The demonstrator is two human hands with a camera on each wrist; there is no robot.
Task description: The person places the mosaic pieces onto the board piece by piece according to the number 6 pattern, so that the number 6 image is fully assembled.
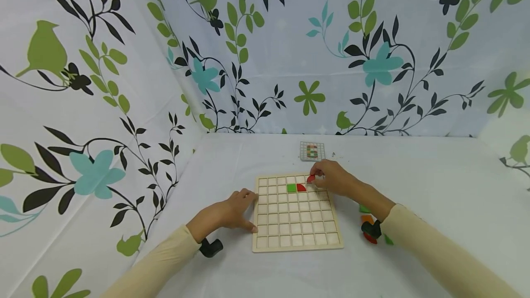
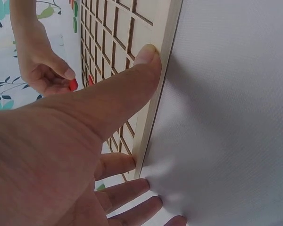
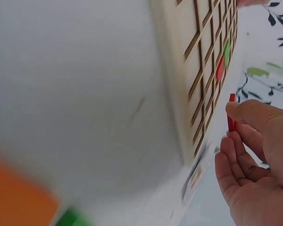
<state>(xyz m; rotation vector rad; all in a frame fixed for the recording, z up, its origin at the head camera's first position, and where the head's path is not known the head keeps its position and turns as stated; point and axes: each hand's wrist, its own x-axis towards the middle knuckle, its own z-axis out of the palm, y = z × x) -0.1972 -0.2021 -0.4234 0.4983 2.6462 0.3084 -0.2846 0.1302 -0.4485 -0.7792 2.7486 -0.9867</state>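
A pale wooden grid board (image 1: 294,217) lies on the white table. Near its far side a green square tile (image 1: 291,188) sits in one cell, with a red curved-edge tile (image 1: 301,187) in the cell to its right. My right hand (image 1: 333,177) pinches another red tile (image 3: 231,112) between thumb and finger, just over the board's far right part. Against the board's left edge rests my left hand (image 1: 233,210); its thumb (image 2: 141,63) touches the rim and the other fingers are spread along the side.
Behind the board lies a small pattern card (image 1: 312,151) printed with a coloured grid. Loose tiles, including an orange tile (image 1: 366,219) and a green tile (image 1: 388,240), lie right of the board, partly under the right forearm. A patterned cloth (image 1: 265,59) hangs behind.
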